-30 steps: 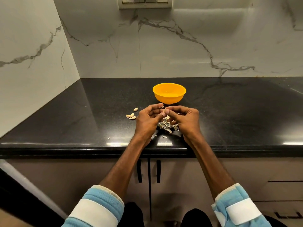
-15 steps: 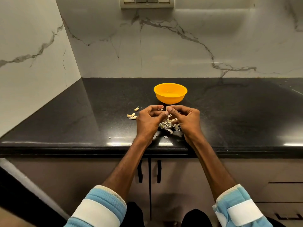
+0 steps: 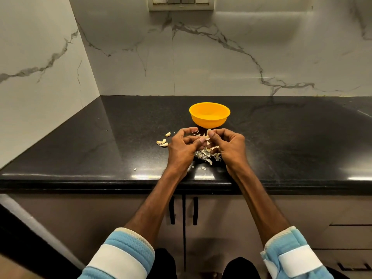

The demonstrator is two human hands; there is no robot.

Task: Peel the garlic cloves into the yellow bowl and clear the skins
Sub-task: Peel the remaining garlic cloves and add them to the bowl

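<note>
A yellow bowl [image 3: 209, 114] stands on the black counter just beyond my hands. My left hand [image 3: 182, 150] and my right hand [image 3: 228, 147] meet over a heap of pale garlic skins [image 3: 207, 156]. Between their fingertips they pinch one garlic clove [image 3: 207, 135], mostly hidden by the thumbs. A few unpeeled cloves [image 3: 162, 142] lie on the counter to the left of my left hand, with one more clove [image 3: 167, 134] a little farther back.
The black counter [image 3: 100, 150] meets marble walls at the back and on the left. Its front edge runs just under my wrists. Small skin bits [image 3: 203, 168] lie near that edge. Cabinet doors with dark handles [image 3: 183, 213] are below.
Both hands stayed over the skin heap. The fingertips shifted slightly on the clove, and my thumbs now sit a little farther apart.
</note>
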